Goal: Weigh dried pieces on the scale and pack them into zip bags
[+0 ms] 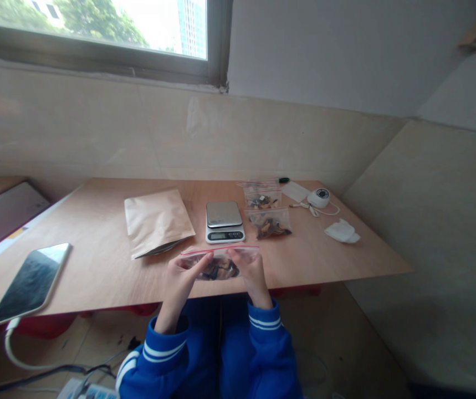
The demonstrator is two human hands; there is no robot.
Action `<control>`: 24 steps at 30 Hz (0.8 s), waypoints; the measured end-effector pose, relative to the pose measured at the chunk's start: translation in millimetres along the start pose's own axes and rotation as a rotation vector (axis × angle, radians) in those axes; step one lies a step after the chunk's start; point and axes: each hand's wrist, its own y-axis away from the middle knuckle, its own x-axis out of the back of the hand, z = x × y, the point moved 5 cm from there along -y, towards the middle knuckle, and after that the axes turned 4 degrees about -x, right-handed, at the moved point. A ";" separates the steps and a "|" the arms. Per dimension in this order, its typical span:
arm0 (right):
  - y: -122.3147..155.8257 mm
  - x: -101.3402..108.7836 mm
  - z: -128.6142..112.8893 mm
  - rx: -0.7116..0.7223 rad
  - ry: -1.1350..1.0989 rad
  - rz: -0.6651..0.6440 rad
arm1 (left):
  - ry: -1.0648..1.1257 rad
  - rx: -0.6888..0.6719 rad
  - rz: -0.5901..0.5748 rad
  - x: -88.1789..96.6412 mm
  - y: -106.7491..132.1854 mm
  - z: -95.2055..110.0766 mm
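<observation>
Between my two hands is a clear zip bag (216,268) with a red seal line and dark and brown dried pieces inside. My left hand (182,277) grips its left side, thumb along the seal. The right side is pinched by my right hand (251,271), its thumb also close to the seal. Just beyond the bag stands a small kitchen scale (224,223) with a steel plate and nothing on it. Two similar filled zip bags, a nearer one (271,224) and a farther one (261,195), lie to the scale's right.
Left of the scale lies a brown paper pouch (158,221). A phone (32,282) with a charging cable rests at the table's left edge. To the right are a white dome camera (318,197) with its cable, a crumpled tissue (342,231) and a dark-capped pen (283,180).
</observation>
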 end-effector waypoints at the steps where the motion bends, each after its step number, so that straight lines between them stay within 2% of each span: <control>1: 0.2 0.3 -0.7 0.002 0.018 0.012 | -0.010 -0.017 -0.001 -0.1 0.0 1.2; 7: 4.1 -5.5 -14.3 0.117 0.044 0.028 | -0.068 -0.093 0.019 -0.7 1.5 4.1; 12: 5.2 -7.1 -17.2 0.159 0.027 0.046 | -0.073 -0.146 0.049 -1.0 3.4 7.9; 17: 4.4 -5.3 -19.1 0.195 -0.038 -0.056 | -0.053 -0.166 -0.026 -5.2 5.3 10.1; 24: 7.1 -5.6 -18.3 0.155 -0.006 -0.188 | -0.099 -0.247 -0.068 -7.6 5.6 12.0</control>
